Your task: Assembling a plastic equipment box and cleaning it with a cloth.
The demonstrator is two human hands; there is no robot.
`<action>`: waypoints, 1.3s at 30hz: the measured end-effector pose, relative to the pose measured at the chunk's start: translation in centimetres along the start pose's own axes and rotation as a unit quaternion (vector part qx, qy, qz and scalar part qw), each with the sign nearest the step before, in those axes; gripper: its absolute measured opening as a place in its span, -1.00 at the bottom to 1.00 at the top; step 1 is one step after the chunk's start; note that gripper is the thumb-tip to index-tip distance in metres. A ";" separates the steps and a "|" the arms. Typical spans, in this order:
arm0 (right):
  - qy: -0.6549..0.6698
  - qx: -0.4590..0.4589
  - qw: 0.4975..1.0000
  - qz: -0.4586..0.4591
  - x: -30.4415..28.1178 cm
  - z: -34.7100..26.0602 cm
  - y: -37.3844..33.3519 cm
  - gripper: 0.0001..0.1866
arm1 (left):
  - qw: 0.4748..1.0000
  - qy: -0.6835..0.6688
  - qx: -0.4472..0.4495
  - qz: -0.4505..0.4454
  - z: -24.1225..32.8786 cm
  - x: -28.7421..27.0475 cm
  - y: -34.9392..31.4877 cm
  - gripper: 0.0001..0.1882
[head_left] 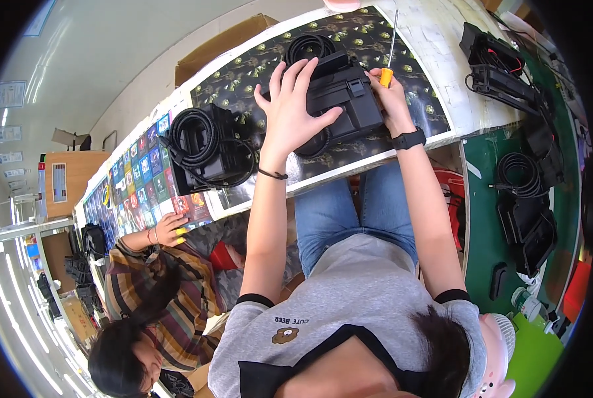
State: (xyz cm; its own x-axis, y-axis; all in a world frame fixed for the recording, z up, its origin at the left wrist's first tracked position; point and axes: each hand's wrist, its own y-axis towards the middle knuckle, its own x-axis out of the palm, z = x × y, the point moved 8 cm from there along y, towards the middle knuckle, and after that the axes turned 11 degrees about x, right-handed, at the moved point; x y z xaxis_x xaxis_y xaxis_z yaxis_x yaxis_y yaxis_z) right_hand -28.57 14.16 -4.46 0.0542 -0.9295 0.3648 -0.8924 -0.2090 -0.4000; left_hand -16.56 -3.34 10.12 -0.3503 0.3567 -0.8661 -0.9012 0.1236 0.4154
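Observation:
A black plastic case (346, 99) with a latch-like part on its side lies on the dark patterned mat in front of me. My left hand (294, 106) is spread over its left side, fingers apart; whether the palm touches the case cannot be made out. At the case's right edge, my right hand (390, 99) is closed round a screwdriver (386, 76) with a yellow handle, its metal shaft pointing up and away from me. A coiled black cable (309, 48) rests just behind the case.
Left of my case sits another black unit (207, 149) with a coiled cable. A co-worker's hand (170, 229) rests at the table edge, lower left. On the right, black parts (502, 69) lie on the white surface, and another cable coil (518, 174) lies on green.

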 end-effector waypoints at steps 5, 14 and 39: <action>0.047 0.057 0.997 -0.031 -0.7 0.7 0.0 -0.73 | 0.999 -0.008 0.030 0.012 0.6 -0.4 -0.1 0.01; 0.066 -0.008 0.997 -0.031 -1.1 0.0 -1.9 -0.75 | 0.994 0.055 0.042 0.089 3.0 -0.8 -0.7 -0.14; -0.097 -0.165 0.966 0.172 -8.3 -0.4 -12.2 -0.32 | 0.970 -0.068 -0.089 0.215 -2.6 4.2 -7.4 -0.53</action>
State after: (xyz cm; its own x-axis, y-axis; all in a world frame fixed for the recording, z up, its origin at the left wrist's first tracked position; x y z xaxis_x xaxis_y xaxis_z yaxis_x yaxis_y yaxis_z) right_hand -18.29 24.57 -2.23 -0.2168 -0.9728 0.0811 -0.9651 0.2011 -0.1675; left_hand -11.98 -5.12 2.68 -0.6772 0.4606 -0.5737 -0.7136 -0.2215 0.6646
